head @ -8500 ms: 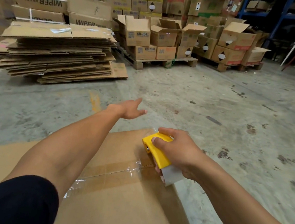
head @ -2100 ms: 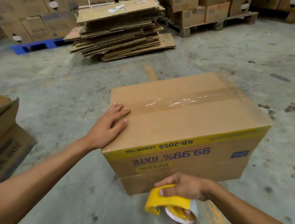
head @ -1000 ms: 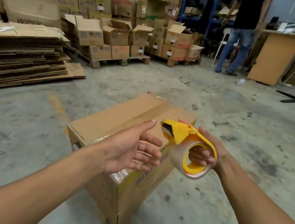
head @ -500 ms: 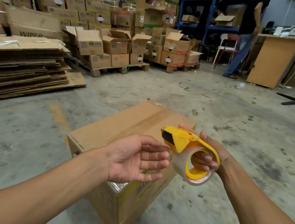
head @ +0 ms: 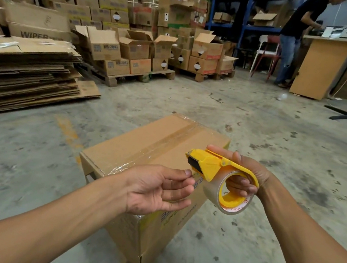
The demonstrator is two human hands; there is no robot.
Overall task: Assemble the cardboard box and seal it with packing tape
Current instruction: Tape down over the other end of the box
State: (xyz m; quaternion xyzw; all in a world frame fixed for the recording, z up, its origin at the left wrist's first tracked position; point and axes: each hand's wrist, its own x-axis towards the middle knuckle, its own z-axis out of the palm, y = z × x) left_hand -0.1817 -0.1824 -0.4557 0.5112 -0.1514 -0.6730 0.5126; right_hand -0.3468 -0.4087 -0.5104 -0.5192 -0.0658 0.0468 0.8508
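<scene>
Box (head: 155,151) sits closed on the concrete floor (head: 275,143) right in front of me, one strip of clear tape (head: 167,143) already running along the top seam and down over the near edge. Right hand (head: 243,174) is wrapped around the yellow dispenser (head: 214,166) — fingers through the roll's core, thumb on top, clamped firm. Left hand (head: 157,188) is palm up just beside the cutter end, fingers loosely curled and a bit apart, holding nothing that I can see, looks like it's going for the loose tape end.

What could go wrong from here, I reckon: fingertips are very close to the toothed blade, so a careless grab could nick a finger. If the tape end has stuck back onto the roll, picking at it could split it into slivers. And clear tape pulled out freehand tends to fold on itself or go down wrinkled — the strip on the box already looks a bit crinkly near the front edge.

Hard to tell: whether any tape end is actually sticking out at the cutter, it's transparent and too small to see. Box bottom and far sides are hidden, so no idea if they're taped. Print on the side is partly covered by my left hand and blurry.
</scene>
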